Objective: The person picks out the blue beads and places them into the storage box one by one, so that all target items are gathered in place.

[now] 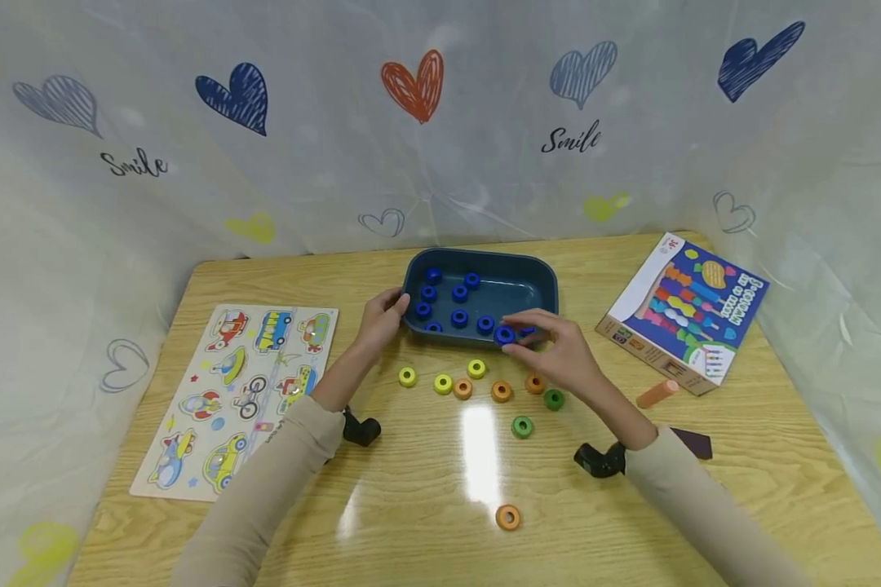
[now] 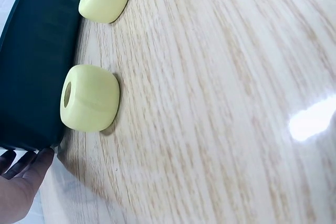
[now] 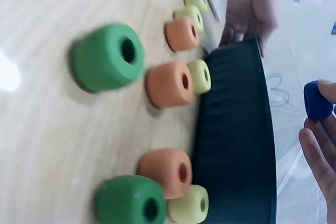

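A dark teal plastic tray (image 1: pixel 514 293) holds several blue beads (image 1: pixel 459 293), mostly in its left half and along the near side. My left hand (image 1: pixel 380 319) grips the tray's left end, thumb at the rim; the left wrist view shows its fingertips (image 2: pixel 44 157) against the outer corner. Over the tray's near rim, my right hand (image 1: pixel 561 350) pinches a blue bead (image 1: pixel 504 335) between thumb and fingers. The right wrist view shows this blue bead (image 3: pixel 317 100) held above rim height. In front of the tray stand yellow beads (image 1: pixel 443 383), orange beads (image 1: pixel 502 391) and green beads (image 1: pixel 522 426).
A single orange bead (image 1: pixel 508 517) lies nearer the front. On the left is a picture puzzle board (image 1: pixel 235 399). To the right are a toy box (image 1: pixel 686 310), an orange cylinder (image 1: pixel 657 395) and a dark flat piece (image 1: pixel 692 443) beside the right sleeve. A heart-printed curtain (image 1: pixel 484 179) hangs behind the table.
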`<state>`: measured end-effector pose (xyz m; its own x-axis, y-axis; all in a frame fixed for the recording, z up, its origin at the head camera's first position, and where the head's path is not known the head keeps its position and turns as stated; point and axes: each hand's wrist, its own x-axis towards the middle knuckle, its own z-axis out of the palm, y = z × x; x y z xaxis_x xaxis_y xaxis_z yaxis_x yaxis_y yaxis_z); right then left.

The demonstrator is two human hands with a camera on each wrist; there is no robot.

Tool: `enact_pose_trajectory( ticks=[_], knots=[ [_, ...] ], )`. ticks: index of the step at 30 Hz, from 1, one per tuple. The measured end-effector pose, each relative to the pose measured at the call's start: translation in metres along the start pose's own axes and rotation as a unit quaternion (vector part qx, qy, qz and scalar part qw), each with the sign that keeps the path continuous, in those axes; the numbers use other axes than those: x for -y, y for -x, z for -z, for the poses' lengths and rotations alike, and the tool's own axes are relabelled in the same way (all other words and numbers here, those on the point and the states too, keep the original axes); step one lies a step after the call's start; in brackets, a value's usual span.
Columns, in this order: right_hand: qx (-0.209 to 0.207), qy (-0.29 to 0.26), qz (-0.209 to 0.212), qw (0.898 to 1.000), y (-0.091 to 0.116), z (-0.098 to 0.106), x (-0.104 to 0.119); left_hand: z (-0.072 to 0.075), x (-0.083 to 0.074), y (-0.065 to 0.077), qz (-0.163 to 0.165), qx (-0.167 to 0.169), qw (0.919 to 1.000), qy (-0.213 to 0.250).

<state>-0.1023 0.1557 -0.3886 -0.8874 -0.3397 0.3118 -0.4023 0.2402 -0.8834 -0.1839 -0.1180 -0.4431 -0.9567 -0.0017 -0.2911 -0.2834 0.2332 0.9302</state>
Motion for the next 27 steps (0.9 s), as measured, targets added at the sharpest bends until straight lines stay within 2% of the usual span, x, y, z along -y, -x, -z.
enact_pose_trajectory(
  ticks=[8,13,19,27],
  knots=[
    [0.008,0.037,-0.009,0.999,-0.049,0.003,-0.036,0.001,-0.001,-0.001,-0.002,-0.004,1.0,0.002],
    [0.016,0.057,-0.024,0.998,-0.07,0.0,-0.051,-0.001,-0.001,-0.001,0.0,-0.004,1.0,0.007],
    [0.015,0.049,-0.031,0.998,-0.074,-0.004,-0.059,-0.003,-0.001,0.001,0.004,0.001,1.0,0.002],
    [-0.023,0.052,-0.019,0.998,-0.071,0.005,-0.06,-0.003,-0.001,0.001,-0.001,-0.006,1.0,0.0]
  ],
)
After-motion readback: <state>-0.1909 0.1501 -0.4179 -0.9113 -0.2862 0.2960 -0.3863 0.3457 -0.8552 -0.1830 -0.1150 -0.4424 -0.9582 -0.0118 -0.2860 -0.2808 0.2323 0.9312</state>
